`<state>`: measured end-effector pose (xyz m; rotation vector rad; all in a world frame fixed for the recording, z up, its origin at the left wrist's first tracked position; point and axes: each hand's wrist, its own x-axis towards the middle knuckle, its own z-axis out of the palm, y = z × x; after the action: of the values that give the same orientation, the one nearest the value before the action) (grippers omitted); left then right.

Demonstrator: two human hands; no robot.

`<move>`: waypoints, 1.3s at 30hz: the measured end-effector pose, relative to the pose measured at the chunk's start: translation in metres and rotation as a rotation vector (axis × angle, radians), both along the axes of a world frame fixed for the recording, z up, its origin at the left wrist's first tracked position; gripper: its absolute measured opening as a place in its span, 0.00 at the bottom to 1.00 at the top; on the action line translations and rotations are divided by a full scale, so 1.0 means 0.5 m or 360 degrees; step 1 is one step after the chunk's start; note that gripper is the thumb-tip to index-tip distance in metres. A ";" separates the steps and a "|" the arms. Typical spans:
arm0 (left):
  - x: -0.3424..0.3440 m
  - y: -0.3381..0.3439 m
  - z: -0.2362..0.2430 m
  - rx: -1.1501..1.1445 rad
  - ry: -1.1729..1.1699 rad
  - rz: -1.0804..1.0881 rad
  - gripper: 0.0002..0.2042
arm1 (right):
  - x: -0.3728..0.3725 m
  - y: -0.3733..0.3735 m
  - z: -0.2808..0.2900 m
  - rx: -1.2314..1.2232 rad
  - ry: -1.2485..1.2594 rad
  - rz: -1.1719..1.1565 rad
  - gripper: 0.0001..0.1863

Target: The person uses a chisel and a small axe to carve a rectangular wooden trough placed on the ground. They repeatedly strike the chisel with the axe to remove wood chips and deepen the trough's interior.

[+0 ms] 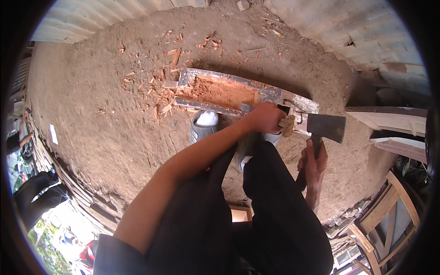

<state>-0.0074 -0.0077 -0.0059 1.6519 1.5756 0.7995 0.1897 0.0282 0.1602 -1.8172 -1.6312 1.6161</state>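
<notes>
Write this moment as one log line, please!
left hand: holds wooden-handled tool; right hand: holds broad-headed tool; wood: hollowed; chips: on ground

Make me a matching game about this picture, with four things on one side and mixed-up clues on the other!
Things:
1. Dark-headed tool
2. Wood chips
3. Long wooden piece
4. Shoe

Clues:
A. Scattered over the ground
B. Grey, with a white sock showing
C. Held in the right hand
D. Hollowed out, with reddish wood inside

Right pairs: 1-C, 2-A, 3-D, 4-B
</notes>
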 end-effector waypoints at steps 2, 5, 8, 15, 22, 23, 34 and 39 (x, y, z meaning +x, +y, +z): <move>0.006 0.007 0.005 -0.0003 -0.0045 0.0032 0.18 | -0.001 0.002 0.007 -0.0008 0.0026 0.0024 0.11; 0.002 0.020 0.003 -0.0025 -0.0063 0.0148 0.16 | 0.003 0.003 0.003 0.0010 0.0016 -0.0006 0.11; -0.007 0.028 0.009 0.0007 -0.0110 0.0258 0.14 | -0.016 -0.029 -0.037 0.0055 -0.0059 -0.0086 0.12; -0.018 0.018 0.012 -0.0018 -0.0067 0.0347 0.13 | -0.008 -0.012 -0.029 0.0061 0.0054 -0.0064 0.13; -0.026 0.016 0.003 -0.0035 -0.0004 0.0242 0.11 | -0.010 0.002 -0.049 -0.0100 -0.0062 0.0224 0.13; -0.022 0.013 -0.005 0.0000 0.0004 0.0264 0.11 | -0.014 0.000 -0.048 -0.0045 -0.0022 0.0087 0.13; -0.030 0.004 -0.028 0.0061 0.0040 0.0394 0.11 | -0.023 -0.018 -0.058 0.0074 0.0121 -0.0098 0.14; -0.045 0.001 -0.015 -0.0036 0.0096 0.0227 0.12 | -0.031 -0.030 -0.051 -0.0097 -0.0071 0.0201 0.14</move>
<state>-0.0301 -0.0074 -0.0134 1.5742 1.7538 0.8080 0.1743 0.0134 0.1348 -1.8256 -1.7674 1.7067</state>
